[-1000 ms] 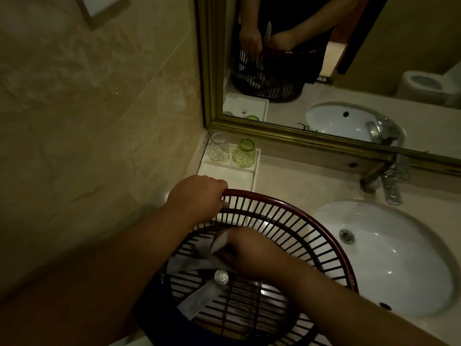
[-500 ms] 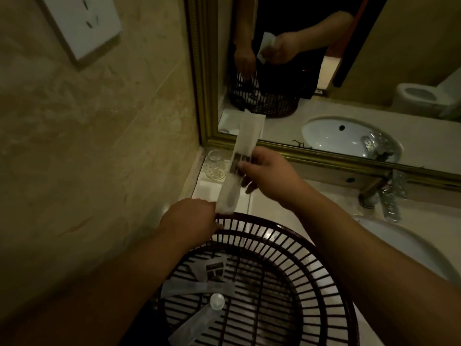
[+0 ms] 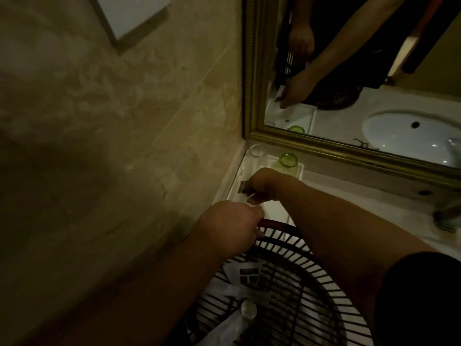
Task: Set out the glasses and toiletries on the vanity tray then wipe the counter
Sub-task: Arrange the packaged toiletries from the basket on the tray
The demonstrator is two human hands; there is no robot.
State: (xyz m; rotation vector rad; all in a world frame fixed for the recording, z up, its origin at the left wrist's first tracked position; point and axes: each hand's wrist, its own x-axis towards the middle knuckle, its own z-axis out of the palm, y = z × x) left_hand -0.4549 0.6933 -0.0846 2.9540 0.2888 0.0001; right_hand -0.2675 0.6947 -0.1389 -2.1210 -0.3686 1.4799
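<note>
A white vanity tray (image 3: 274, 211) lies in the counter's corner by the wall. At its far end stand a clear glass (image 3: 257, 151) and a green glass (image 3: 287, 161). My right hand (image 3: 262, 184) is low over the tray, pinching a white toiletry packet (image 3: 243, 189) with a dark label that rests flat on the tray. My left hand (image 3: 230, 227) grips the rim of a dark wire basket (image 3: 294, 265). Inside the basket lie more white packets (image 3: 245, 275) and a small round-capped bottle (image 3: 248, 309).
A gold-framed mirror (image 3: 311, 143) runs along the back of the counter. A white sink (image 3: 409, 136) shows in its reflection, and a metal faucet (image 3: 446, 216) stands at the right edge. A tiled wall with a white socket plate (image 3: 129, 16) closes the left side.
My right hand has brought the packet down from mid-air onto the tray, and now covers part of it. The left hand stays on the basket rim. The view has tilted left.
</note>
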